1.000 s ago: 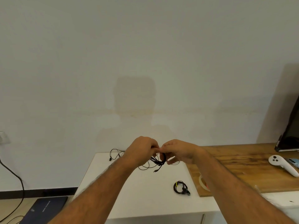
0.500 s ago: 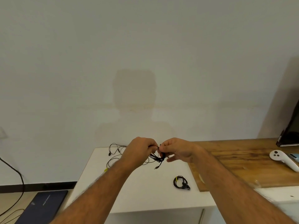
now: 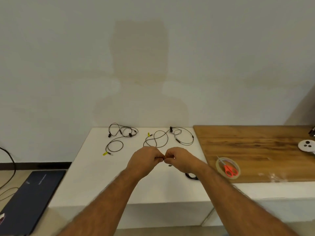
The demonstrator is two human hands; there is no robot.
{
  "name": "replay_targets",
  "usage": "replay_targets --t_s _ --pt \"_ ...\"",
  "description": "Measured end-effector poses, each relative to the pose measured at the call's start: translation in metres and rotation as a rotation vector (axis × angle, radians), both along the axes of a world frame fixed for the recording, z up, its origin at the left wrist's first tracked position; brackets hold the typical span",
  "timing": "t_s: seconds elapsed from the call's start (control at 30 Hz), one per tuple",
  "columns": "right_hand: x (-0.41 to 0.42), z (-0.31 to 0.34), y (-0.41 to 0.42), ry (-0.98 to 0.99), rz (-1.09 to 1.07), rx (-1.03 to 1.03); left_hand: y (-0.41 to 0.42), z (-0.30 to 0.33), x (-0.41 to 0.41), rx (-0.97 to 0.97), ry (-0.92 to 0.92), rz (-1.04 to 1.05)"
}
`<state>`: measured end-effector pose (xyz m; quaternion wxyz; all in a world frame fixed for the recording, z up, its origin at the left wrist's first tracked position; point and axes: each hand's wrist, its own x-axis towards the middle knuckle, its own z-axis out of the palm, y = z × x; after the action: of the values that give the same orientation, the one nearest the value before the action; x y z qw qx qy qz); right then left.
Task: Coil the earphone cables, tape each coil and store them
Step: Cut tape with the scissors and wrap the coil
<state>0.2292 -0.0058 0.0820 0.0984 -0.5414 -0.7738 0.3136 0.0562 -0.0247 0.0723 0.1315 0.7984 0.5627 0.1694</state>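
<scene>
My left hand and my right hand meet fingertip to fingertip above the white table. Both pinch a dark earphone cable, which is almost wholly hidden inside the fists. A small dark plug hangs just under my right hand. Two loose black earphones lie uncoiled at the table's back: one earphone on the left, one earphone on the right. A coiled earphone lies partly under my right forearm. A clear tape roll and orange scissors sit right of my hands.
A wooden board covers the right part of the surface and carries the tape, the scissors and a white controller. A dark flat laptop-like case and cables lie on the floor at left. A wall stands close behind.
The view has tilted down, so the table and both loose earphones now show fully. My hands have closed tighter around the cable, and the hanging loops seen before are hidden.
</scene>
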Motion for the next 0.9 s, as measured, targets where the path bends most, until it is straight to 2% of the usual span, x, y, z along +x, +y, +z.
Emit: replay_targets --t_s 0.1,0.27,0.33,0.53,0.7,0.9 --pt "-0.004 -0.030 0.007 -0.016 -0.032 0.108 0.011 -0.031 -0.003 0.025 0.000 0.023" --pt "-0.007 -0.080 0.002 -0.324 0.119 0.263 0.010 -0.079 -0.001 -0.070 0.008 -0.022" --pt "-0.005 -0.091 -0.003 -0.378 0.147 0.293 0.008 -0.093 0.001 -0.092 -0.010 -0.032" --pt "-0.001 -0.099 -0.010 -0.550 0.221 0.405 0.006 -0.101 0.002 -0.094 -0.031 -0.001" --pt "-0.003 -0.105 -0.016 -0.608 0.208 0.426 0.001 -0.102 0.001 -0.169 -0.087 0.073" --pt "-0.002 -0.104 -0.018 -0.592 0.189 0.418 0.002 -0.106 0.002 -0.191 -0.121 0.115"
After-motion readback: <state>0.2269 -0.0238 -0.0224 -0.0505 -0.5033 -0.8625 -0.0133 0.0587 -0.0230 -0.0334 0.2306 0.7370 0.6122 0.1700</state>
